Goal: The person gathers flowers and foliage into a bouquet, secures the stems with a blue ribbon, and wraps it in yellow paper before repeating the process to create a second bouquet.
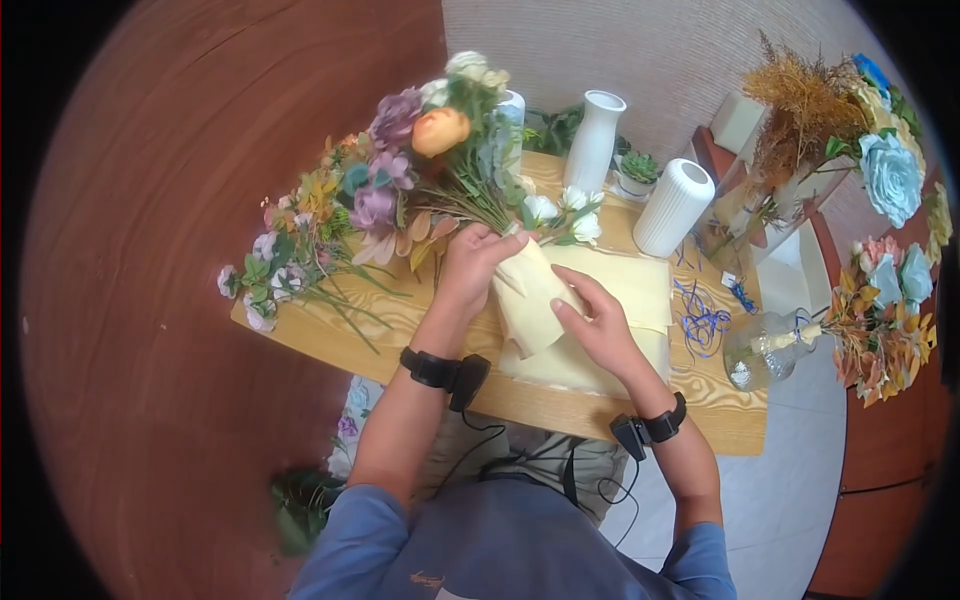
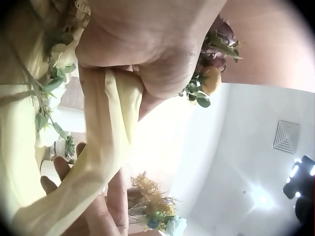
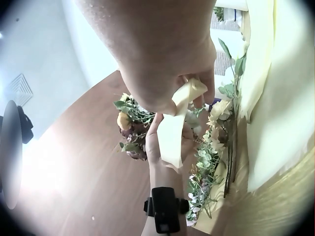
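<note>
A bouquet of mixed flowers [image 1: 440, 130], with purple, orange and white blooms, leans up and left over the table. Pale yellow wrapping paper [image 1: 530, 300] is wound round its stems. My left hand [image 1: 470, 265] grips the stems and the paper's upper end, with the thumb across the front. At the paper's right side is my right hand [image 1: 600, 325], the edge lying between thumb and fingers. The left wrist view shows the folded paper [image 2: 106, 128] hanging from the left hand, with the right hand's fingers [image 2: 61, 169] behind it.
More yellow sheets [image 1: 610, 290] lie on the wooden table [image 1: 720, 415]. Loose flowers [image 1: 275, 265] spread along the left side. White vases [image 1: 675, 208] and a small potted plant [image 1: 637, 170] stand behind. Blue ribbon [image 1: 703, 320] and a glass vase [image 1: 765, 350] are at right.
</note>
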`<state>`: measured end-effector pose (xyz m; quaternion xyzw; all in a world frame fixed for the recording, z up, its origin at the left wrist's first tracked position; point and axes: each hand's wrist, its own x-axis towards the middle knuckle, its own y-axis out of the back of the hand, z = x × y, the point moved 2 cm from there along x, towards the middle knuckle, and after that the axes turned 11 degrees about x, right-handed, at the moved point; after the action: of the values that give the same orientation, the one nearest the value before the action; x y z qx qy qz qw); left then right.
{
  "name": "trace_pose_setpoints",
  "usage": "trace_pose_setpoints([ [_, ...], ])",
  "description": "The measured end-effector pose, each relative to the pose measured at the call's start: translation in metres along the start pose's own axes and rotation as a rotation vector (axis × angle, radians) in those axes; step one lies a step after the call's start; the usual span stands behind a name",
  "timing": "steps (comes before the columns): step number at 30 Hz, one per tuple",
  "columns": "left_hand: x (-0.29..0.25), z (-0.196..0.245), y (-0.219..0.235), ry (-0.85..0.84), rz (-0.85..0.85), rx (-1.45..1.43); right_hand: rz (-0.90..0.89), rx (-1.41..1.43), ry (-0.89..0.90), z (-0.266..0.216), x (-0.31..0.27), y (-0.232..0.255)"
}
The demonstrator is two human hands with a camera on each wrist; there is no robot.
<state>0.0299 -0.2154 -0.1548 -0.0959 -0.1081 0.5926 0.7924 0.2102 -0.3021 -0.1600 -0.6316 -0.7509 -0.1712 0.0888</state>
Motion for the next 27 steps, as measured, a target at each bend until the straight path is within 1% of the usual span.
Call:
trace_pose_setpoints([
  [1, 0.0, -0.001, 0.001, -0.002, 0.001, 0.0, -0.002, -0.001, 0.002, 0.0, 0.0, 0.002],
  [3, 0.0, -0.001, 0.0, 0.019, -0.08, -0.043, -0.031, -0.098, -0.017, -0.006, 0.002, 0.006],
  [4, 0.0, -0.001, 0.001, 0.016, -0.077, -0.044, -0.034, -0.098, -0.015, -0.006, 0.003, 0.007],
  [6, -0.002, 0.002, 0.0, 0.084, -0.094, -0.314, -0.049, -0.112, -0.017, -0.006, 0.004, 0.008],
  [7, -0.002, 0.001, 0.0, 0.083, -0.093, -0.315, -0.05, -0.113, -0.017, -0.004, 0.003, 0.011],
  [9, -0.002, 0.0, 0.002, 0.099, -0.092, -0.291, -0.137, -0.019, 0.047, -0.005, 0.005, 0.016],
  [10, -0.002, 0.0, 0.004, 0.094, -0.088, -0.293, -0.142, -0.02, 0.049, -0.007, 0.005, 0.019],
  [12, -0.001, 0.0, 0.007, 0.093, -0.087, -0.278, -0.207, -0.184, 0.112, -0.022, 0.004, 0.019],
  [13, -0.002, 0.0, 0.007, 0.092, -0.084, -0.279, -0.21, -0.184, 0.111, -0.02, 0.004, 0.016],
  [15, -0.001, 0.001, 0.005, 0.102, -0.056, -0.259, -0.123, -0.435, 0.24, -0.017, 0.005, 0.013],
  [16, -0.001, 0.001, 0.005, 0.1, -0.059, -0.258, -0.12, -0.437, 0.242, -0.009, 0.005, 0.017],
  [18, -0.004, 0.001, 0.006, 0.11, -0.119, -0.221, -0.025, 0.043, -0.007, 0.0, 0.007, 0.024],
  [19, -0.007, 0.002, 0.006, 0.111, -0.119, -0.219, 0.175, 0.13, -0.542, 0.01, 0.009, 0.033],
  [20, -0.011, 0.007, 0.002, 0.118, -0.104, -0.206, 0.178, 0.133, -0.544, 0.009, 0.011, 0.031],
  [22, -0.011, 0.007, 0.002, 0.129, -0.098, -0.195, 0.346, 0.759, -0.479, 0.005, 0.014, 0.023],
  [23, -0.008, 0.007, 0.003, 0.085, -0.171, -0.163, 0.476, 0.788, -0.588, 0.001, 0.016, 0.019],
  [24, -0.007, 0.006, 0.002, 0.041, -0.243, -0.132, 0.48, 0.788, -0.589, 0.008, 0.014, 0.024],
  [25, -0.006, 0.002, 0.0, 0.043, -0.244, -0.133, 0.354, 0.821, -0.642, 0.021, 0.012, 0.03],
  [26, -0.006, 0.004, -0.005, -0.001, -0.146, -0.077, 0.224, 0.853, -0.693, 0.028, 0.011, 0.031],
  [27, -0.007, 0.006, -0.008, -0.044, -0.049, -0.02, 0.225, 0.854, -0.693, 0.034, 0.009, 0.034],
])
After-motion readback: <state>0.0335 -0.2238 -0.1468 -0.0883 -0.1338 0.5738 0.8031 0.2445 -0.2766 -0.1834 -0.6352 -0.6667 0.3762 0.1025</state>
